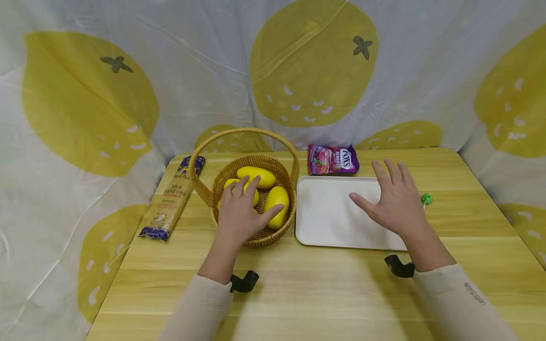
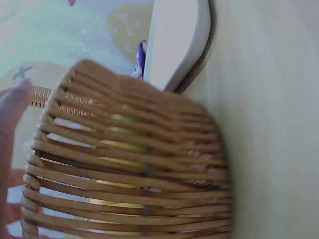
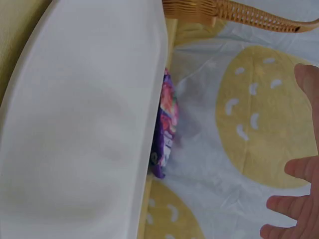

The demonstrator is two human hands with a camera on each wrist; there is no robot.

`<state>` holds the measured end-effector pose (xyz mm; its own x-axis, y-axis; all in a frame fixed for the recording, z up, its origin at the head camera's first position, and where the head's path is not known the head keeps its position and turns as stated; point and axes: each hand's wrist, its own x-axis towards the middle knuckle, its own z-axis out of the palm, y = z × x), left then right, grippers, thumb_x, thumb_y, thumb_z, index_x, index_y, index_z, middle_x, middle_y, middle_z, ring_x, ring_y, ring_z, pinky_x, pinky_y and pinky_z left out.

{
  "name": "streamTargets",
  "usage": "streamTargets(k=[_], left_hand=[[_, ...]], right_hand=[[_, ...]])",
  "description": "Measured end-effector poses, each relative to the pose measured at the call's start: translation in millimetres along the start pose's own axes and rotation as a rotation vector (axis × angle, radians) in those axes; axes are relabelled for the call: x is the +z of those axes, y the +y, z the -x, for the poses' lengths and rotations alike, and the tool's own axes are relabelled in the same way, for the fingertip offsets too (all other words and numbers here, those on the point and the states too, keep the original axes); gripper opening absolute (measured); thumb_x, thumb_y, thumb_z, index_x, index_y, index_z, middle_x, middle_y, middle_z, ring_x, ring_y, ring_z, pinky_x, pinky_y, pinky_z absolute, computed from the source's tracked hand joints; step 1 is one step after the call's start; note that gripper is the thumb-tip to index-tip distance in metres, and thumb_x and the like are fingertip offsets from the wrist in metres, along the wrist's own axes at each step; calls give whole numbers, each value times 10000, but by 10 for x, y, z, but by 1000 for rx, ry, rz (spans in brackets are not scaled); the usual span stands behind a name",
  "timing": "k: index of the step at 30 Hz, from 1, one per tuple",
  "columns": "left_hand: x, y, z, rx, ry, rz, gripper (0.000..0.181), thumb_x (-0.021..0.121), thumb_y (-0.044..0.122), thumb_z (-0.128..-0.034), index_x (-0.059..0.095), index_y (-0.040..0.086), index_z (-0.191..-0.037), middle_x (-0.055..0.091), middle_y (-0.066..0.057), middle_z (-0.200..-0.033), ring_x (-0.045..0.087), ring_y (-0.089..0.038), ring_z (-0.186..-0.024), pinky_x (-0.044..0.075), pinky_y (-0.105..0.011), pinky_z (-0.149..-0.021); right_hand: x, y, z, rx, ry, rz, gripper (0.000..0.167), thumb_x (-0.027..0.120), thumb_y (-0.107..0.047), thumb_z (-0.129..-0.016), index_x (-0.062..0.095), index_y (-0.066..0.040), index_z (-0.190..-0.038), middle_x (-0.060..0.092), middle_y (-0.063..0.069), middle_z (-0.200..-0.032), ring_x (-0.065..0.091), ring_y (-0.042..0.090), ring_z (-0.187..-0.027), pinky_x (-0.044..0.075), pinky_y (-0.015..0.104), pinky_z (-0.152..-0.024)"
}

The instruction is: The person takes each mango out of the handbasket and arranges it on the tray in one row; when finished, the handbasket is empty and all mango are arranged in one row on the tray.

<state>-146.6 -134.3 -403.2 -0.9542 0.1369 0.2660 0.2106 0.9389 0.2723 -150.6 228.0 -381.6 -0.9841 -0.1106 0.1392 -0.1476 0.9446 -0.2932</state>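
My left hand (image 1: 240,213) is over the wicker basket (image 1: 256,242), fingers spread above the yellow mangoes inside it. One yellow mango (image 1: 257,177) lies at the back of the basket and another mango (image 1: 277,206) at its right side; others are partly hidden under the hand. In the left wrist view the basket's woven side (image 2: 129,164) fills much of the picture. My right hand (image 1: 394,201) hovers with fingers spread above the right part of a white tray (image 1: 332,213), holding nothing. The right wrist view shows its fingers apart from the tray (image 3: 84,124).
A purple bag of Fox's Berries candy (image 1: 333,160) lies behind the tray. To the basket's left is a long pasta packet (image 1: 170,201) with blue ends. A green lollipop (image 1: 427,199) lies right of the tray. The basket's tall handle (image 1: 245,130) arches up over it.
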Motion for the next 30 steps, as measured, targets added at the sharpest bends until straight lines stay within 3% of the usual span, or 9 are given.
streamTargets(k=[3,8,12,14,18,21,23,26,30], left_hand=[[37,-16,159,19,159,72,823,671,666,-853,550,116,-1452,557,-172,-1448,476,-420,-1314,389,-559,-1095],[143,-100,431,14,479,207,595,762,432,-841,676,17,-1258,659,-190,-1259,525,-425,-1155,391,-545,-981],[239,-213,576,-96,680,377,397,753,239,-870,694,-11,-1172,618,-241,-1204,473,-438,-1102,326,-526,-929],[280,-266,607,-210,709,531,326,727,162,-894,681,-11,-1166,554,-228,-1226,422,-358,-1128,297,-481,-927],[341,-367,565,-450,703,893,279,645,79,-943,639,-43,-1194,435,-148,-1334,360,-175,-1216,317,-399,-1005],[389,-443,477,-545,744,1109,260,580,41,-960,633,-75,-1187,434,-132,-1424,432,-169,-1279,379,-356,-1082],[433,-490,421,-555,785,1209,260,551,18,-956,644,-100,-1169,460,-156,-1461,460,-202,-1323,405,-334,-1109],[506,-541,369,-519,825,1271,268,531,-20,-932,658,-138,-1137,485,-209,-1487,454,-261,-1404,385,-349,-1180],[567,-555,352,-466,801,1313,299,518,-46,-912,662,-144,-1154,480,-224,-1514,400,-296,-1466,339,-368,-1222]], right_hand=[[5,-19,61,-19,17,-58,1013,585,-701,-903,208,-110,-1635,196,283,-1660,107,522,-1539,147,705,-1208],[106,-76,182,-65,37,-135,926,671,-593,-903,331,-65,-1584,298,280,-1612,226,538,-1491,248,738,-1145],[256,-203,280,-103,17,-170,867,705,-545,-897,392,-68,-1550,353,257,-1587,299,506,-1464,311,713,-1132],[334,-310,330,-123,-2,-201,844,716,-537,-894,411,-95,-1545,369,225,-1590,327,471,-1464,352,694,-1121],[446,-624,406,-207,-23,-293,792,750,-505,-879,460,-144,-1522,415,148,-1583,395,392,-1452,415,633,-1115],[505,-914,393,-314,4,-366,741,778,-461,-871,507,-146,-1485,474,105,-1543,471,332,-1411,460,564,-1106],[535,-1106,348,-384,28,-413,707,786,-433,-873,533,-132,-1460,504,94,-1513,513,305,-1380,486,526,-1092],[561,-1366,236,-458,45,-471,682,791,-403,-878,539,-129,-1449,524,88,-1489,538,277,-1360,497,489,-1092],[569,-1661,37,-495,25,-541,677,792,-394,-881,533,-142,-1453,529,58,-1476,540,243,-1357,480,461,-1119]])
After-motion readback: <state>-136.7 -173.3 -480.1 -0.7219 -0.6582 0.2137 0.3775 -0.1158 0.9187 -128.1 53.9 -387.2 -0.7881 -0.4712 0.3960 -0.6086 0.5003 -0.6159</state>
